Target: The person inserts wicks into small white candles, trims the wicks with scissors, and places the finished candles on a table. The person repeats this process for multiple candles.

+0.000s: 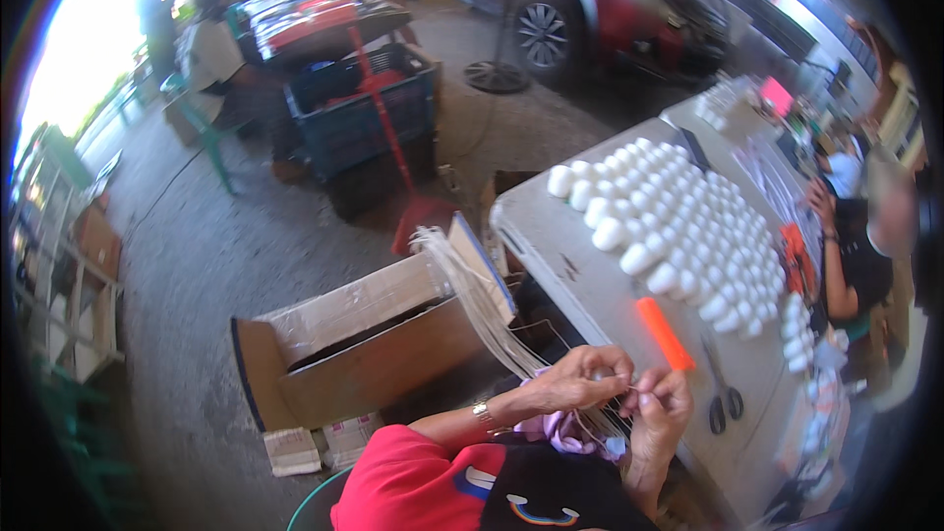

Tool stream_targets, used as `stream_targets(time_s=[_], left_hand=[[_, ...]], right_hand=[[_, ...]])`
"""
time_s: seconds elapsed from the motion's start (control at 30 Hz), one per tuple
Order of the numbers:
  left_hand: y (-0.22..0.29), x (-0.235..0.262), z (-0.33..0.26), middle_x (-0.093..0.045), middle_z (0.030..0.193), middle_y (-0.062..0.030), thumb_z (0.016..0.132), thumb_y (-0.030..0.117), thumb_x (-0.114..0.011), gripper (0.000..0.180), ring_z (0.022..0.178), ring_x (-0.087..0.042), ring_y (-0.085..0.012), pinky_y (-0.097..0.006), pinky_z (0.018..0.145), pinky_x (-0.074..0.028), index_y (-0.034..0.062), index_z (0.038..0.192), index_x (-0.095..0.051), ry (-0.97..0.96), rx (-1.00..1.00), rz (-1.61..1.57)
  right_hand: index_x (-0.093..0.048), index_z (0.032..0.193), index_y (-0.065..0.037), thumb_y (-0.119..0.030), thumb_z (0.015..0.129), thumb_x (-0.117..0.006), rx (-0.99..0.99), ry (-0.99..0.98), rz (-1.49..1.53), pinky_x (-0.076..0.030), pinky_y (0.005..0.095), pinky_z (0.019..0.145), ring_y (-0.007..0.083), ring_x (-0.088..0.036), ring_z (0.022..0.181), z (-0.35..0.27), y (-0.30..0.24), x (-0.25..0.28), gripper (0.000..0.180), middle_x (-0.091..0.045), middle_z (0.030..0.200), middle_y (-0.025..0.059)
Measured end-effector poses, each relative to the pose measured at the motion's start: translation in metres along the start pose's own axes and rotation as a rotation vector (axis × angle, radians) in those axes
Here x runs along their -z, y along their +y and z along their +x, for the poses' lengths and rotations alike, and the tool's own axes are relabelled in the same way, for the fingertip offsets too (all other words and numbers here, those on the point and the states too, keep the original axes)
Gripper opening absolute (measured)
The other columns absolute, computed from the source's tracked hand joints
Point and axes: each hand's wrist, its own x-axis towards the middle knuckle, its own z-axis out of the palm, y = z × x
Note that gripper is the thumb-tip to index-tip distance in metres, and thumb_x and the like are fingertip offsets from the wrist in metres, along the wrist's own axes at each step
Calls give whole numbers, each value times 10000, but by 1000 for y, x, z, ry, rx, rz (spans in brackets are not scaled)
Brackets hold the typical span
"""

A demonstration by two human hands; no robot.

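My left hand (587, 378), with a gold watch (482, 415) at its wrist, and my right hand (661, 411) meet beside the table edge. The fingertips of both are pinched together on a thin pale cord, whose ends are too small to make out. A bundle of long whitish cords (474, 300) lies over the open cardboard box and runs down toward my left hand. Close to my right hand, on the table, are a bright orange bar (665, 334) and scissors (723, 398) with dark handles. Crumpled lilac cloth (562, 431) shows below my hands.
Many white rounded pieces (678, 226) stand in rows on the pale table (580, 295). An open cardboard box (374, 359) is at left. Beyond are a red dustpan (423, 221), dark crate (364, 118), red vehicle (590, 0) and seated person (216, 59). Another person (851, 261) sits at far right.
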Motion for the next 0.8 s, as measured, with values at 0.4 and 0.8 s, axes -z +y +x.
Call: stream_targets(time_s=[0.4, 0.8], left_hand=[[0, 0, -3, -507, 633, 14, 875, 210, -578, 197, 569, -472, -56, -238, 499, -331, 46, 768, -547, 30, -122, -92], [-6, -2, 5, -532, 850, 7, 939, 205, -580, 200, 667, -503, -48, -219, 564, -407, 45, 825, -548, 124, 18, 83]], right_hand=[[-460, 812, -61, 16, 803, -617, 24, 25, 2, -526, 293, 553, 145, -564, 660, 1, 1, -1, 175, -518, 909, 77], [-581, 924, -13, 131, 807, -587, 166, -3, -537, -484, 246, 639, 119, -550, 736, -1, 4, 7, 186, -561, 934, 79]])
